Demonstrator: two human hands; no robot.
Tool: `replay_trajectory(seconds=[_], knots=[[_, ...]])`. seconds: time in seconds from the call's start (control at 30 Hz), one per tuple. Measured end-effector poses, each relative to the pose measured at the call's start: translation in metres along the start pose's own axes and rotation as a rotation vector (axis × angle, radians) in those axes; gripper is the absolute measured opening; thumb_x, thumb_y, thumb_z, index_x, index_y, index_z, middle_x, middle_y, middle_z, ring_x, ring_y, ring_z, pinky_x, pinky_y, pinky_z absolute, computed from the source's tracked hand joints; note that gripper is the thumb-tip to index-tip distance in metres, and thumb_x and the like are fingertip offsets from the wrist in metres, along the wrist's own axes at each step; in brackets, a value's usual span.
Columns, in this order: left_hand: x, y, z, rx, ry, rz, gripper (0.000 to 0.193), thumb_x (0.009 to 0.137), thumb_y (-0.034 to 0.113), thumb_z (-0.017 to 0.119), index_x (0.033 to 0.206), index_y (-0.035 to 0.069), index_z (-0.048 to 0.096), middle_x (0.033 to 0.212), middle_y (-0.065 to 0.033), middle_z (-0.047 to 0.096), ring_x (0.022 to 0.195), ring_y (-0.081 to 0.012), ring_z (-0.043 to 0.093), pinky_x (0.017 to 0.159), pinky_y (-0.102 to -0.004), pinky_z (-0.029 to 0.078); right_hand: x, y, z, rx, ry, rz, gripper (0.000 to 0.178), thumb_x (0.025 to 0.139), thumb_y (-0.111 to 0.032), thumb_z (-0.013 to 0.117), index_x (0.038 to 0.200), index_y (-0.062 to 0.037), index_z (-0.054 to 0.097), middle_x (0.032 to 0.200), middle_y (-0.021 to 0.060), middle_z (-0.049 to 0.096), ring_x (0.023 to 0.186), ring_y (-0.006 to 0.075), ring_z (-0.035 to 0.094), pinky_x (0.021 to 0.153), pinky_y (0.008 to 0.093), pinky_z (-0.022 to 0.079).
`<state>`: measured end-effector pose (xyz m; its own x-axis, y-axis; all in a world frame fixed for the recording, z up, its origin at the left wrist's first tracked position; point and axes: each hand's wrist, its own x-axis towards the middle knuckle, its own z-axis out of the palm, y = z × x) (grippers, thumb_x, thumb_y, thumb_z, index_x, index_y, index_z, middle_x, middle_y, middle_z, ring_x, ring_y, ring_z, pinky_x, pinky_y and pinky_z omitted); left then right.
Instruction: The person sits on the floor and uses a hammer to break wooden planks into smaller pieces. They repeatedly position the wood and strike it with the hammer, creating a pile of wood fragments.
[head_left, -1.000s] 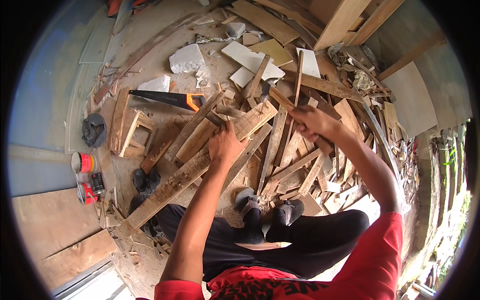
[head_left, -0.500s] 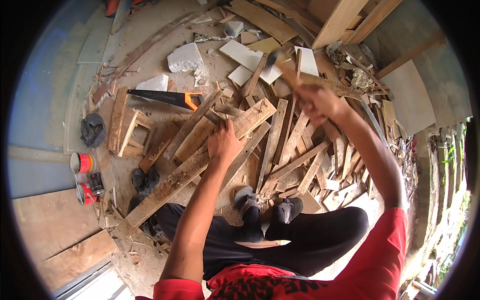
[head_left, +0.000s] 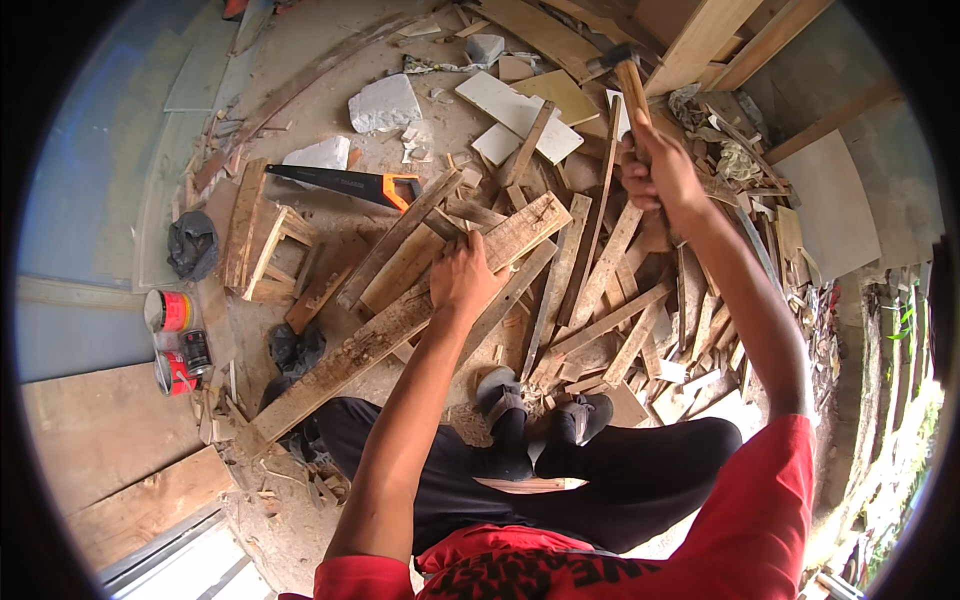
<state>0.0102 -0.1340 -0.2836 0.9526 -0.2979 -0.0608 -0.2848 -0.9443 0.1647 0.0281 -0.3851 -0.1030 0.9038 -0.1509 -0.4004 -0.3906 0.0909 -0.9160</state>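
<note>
Dusty concrete floor [head_left: 320,60], pale blue wall [head_left: 90,180], daylight, perhaps greenery [head_left: 905,330] at right

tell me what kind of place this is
Probably a rough outdoor woodworking or building site: scrap planks piled on bare ground, a handsaw lying nearby, and the right hand raising a hammer.

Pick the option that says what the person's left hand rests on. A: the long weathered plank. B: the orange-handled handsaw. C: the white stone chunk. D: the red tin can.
A: the left hand presses on the long weathered plank, while the right hand holds a raised hammer; the handsaw lies apart from the hand on the ground.
</note>
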Motion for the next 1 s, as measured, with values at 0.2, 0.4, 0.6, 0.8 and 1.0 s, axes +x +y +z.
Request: replay_trajectory(seconds=[0.2, 0.4, 0.6, 0.8, 1.0], knots=[[-0.001, -0.003, -0.010, -0.031, -0.074, -0.045, 0.074, 0.078, 0.055, 0.070, 0.125, 0.000, 0.052, 0.105, -0.0189, 0.069, 0.098, -0.0276, 0.067, 0.088, -0.0402, 0.052, -0.068, 0.055, 0.018, -0.962, -0.513, 0.549, 0.056, 0.104, -0.052, 0.034, 0.085, -0.0037, 0.054, 0.065, 0.0020, 0.047, 0.054, 0.0094, 0.043, 0.051, 0.0290, 0.045], [-0.002, -0.010, 0.002, -0.041, 0.024, -0.028, 0.076, 0.077, 0.056, 0.069, 0.127, 0.001, 0.051, 0.103, -0.0206, 0.069, 0.090, -0.0312, 0.070, 0.078, -0.0412, 0.056, -0.065, 0.051, 0.001, -0.367, -0.329, 0.281, 0.046, 0.104, -0.050, 0.036, 0.088, -0.0093, 0.048, 0.062, -0.0047, 0.041, 0.046, 0.0050, 0.034, 0.040, 0.0240, 0.032], [0.001, 0.002, 0.000, -0.085, -0.003, -0.013, 0.078, 0.078, 0.055, 0.069, 0.132, 0.003, 0.047, 0.113, -0.0220, 0.066, 0.096, -0.0350, 0.068, 0.080, -0.0442, 0.055, -0.026, 0.103, -0.043, 0.120, 0.094, 0.201, 0.033, 0.106, -0.040, 0.040, 0.104, -0.0081, 0.047, 0.069, -0.0025, 0.042, 0.050, 0.0072, 0.035, 0.043, 0.0239, 0.031], [-0.006, 0.003, -0.005, -0.075, -0.079, -0.051, 0.081, 0.078, 0.056, 0.069, 0.136, 0.004, 0.044, 0.117, -0.0226, 0.064, 0.097, -0.0362, 0.068, 0.083, -0.0466, 0.054, -0.038, 0.128, -0.046, 0.402, 0.012, 0.230, 0.027, 0.107, -0.034, 0.033, 0.101, -0.0093, 0.045, 0.070, -0.0034, 0.039, 0.049, 0.0058, 0.030, 0.043, 0.0224, 0.025], [0.000, -0.001, -0.009, -0.031, -0.123, -0.045, 0.084, 0.080, 0.058, 0.067, 0.140, 0.005, 0.042, 0.119, -0.0206, 0.064, 0.098, -0.0322, 0.069, 0.079, -0.0437, 0.057, -0.066, 0.110, -0.019, -0.271, -0.338, 0.396, 0.031, 0.107, -0.034, 0.033, 0.100, -0.0086, 0.049, 0.069, -0.0031, 0.046, 0.048, 0.0083, 0.037, 0.040, 0.0274, 0.033]])
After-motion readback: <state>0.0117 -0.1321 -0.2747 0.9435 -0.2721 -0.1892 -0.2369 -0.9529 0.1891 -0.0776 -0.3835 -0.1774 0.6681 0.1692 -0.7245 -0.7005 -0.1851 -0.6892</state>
